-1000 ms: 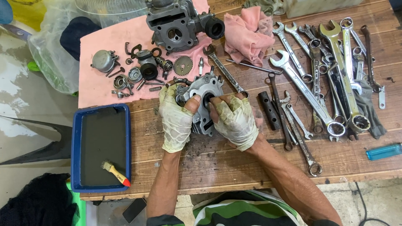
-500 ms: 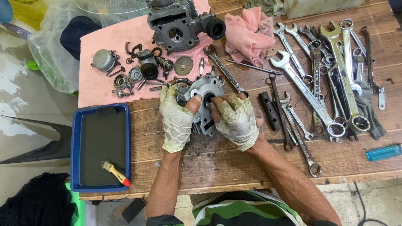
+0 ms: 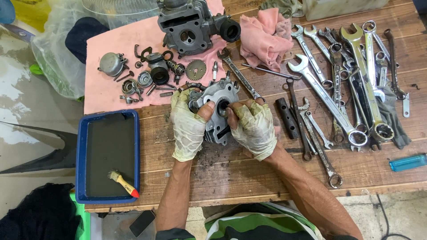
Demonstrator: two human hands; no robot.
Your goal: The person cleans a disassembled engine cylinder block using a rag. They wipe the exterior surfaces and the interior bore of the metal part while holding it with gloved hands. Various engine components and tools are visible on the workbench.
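1. The wooden desk [image 3: 267,178] carries everything, its planks stained and gritty in front of the person.
2. A pink cloth [image 3: 111,58] covers its far left part, with an engine block [image 3: 189,24] at the cloth's far edge and small parts [image 3: 151,78] scattered below that.
3. A blue tray [image 3: 81,155] of dark liquid sits at the near left, a brush [image 3: 122,183] lying in it.
4. Wrenches [image 3: 351,75] lie fanned out across the right side, well apart from the hands.
5. A grey metal casting [image 3: 215,106] stands on the desk at the middle, right between both hands.
6. The left hand [image 3: 189,126], in a soiled glove, is wrapped round the casting's left side, thumb on its face.
7. The right hand [image 3: 254,126], gloved too, grips the right side, its fingertips pressed at the central bore.
8. A pink rag [image 3: 264,38] lies crumpled beyond the casting.
9. A blue lighter [image 3: 407,162] rests near the right edge.
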